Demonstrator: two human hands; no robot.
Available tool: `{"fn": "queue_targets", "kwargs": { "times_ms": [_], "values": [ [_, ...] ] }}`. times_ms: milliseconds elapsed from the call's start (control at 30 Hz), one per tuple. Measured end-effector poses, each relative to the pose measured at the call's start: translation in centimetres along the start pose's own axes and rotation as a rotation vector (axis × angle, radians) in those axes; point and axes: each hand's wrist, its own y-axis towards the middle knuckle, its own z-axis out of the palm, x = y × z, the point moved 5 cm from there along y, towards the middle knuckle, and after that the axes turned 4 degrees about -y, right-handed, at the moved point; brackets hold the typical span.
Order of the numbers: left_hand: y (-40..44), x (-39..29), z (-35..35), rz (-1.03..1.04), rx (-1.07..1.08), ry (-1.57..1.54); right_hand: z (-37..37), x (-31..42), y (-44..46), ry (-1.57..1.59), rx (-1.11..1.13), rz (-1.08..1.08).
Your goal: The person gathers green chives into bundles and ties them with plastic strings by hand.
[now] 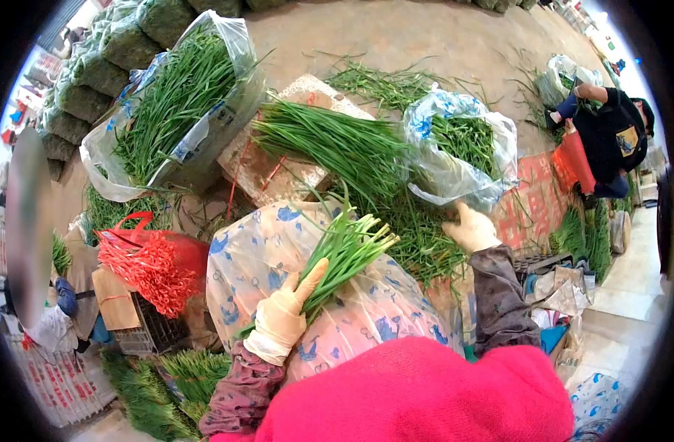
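My left hand (pixel 282 317), in a pale glove, is closed round a bunch of garlic chives (pixel 349 254), its index finger stretched along the stalks. Pale cut ends of the bunch point to the upper right, above the patterned plastic apron (pixel 241 258) over my lap. My right hand (pixel 472 228), also gloved, is beside the near edge of a clear plastic bag (pixel 455 188) of green leaves. Its fingers look apart with nothing seen in them; whether it touches the bag I cannot tell. Ahead, a large pile of chives (pixel 337 140) rests on a foam box (pixel 274 173).
A big open bag of chives (pixel 178 110) stands at the upper left. Red ties (pixel 149 265) lie in a red bag to my left, by a black crate (pixel 153 328). Loose leaves (pixel 418 243) cover the floor ahead. Another person (pixel 606 132) works at the upper right.
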Motion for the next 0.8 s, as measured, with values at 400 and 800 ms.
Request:
{"fn": "queue_targets", "kwargs": {
  "times_ms": [400,800],
  "values": [
    [1.3,-1.3,1.5,-0.025,0.019,0.585,-1.1,19.0,-2.0,0.29,0.162,-0.487],
    [0.9,-1.0,2.7,-0.051,0.149,0.539,4.6,15.6,-1.5,0.351,-0.224,-0.322]
  ]
}}
